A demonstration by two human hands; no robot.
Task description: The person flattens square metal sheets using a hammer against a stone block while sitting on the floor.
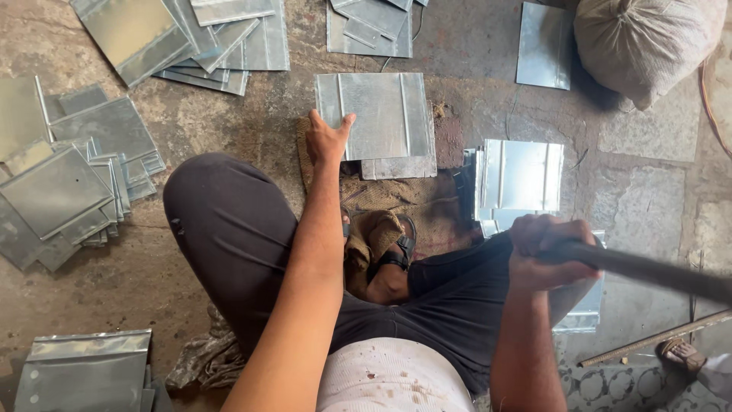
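My left hand point(329, 139) reaches forward and grips the near left corner of a folded galvanized metal sheet point(381, 113) that lies on top of another sheet on the floor in front of me. My right hand point(547, 252) is closed around a dark metal rod point(656, 271) that runs out to the right edge of the view. I sit on the floor with my knees bent, a sandalled foot point(389, 259) tucked between my legs on a piece of sacking.
Piles of similar metal sheets lie at the left point(69, 191), top left point(206, 38), top middle point(374, 23) and beside my right knee point(520, 179). A stuffed sack point(644, 42) sits at the top right. Another person's foot point(682, 352) shows at the lower right.
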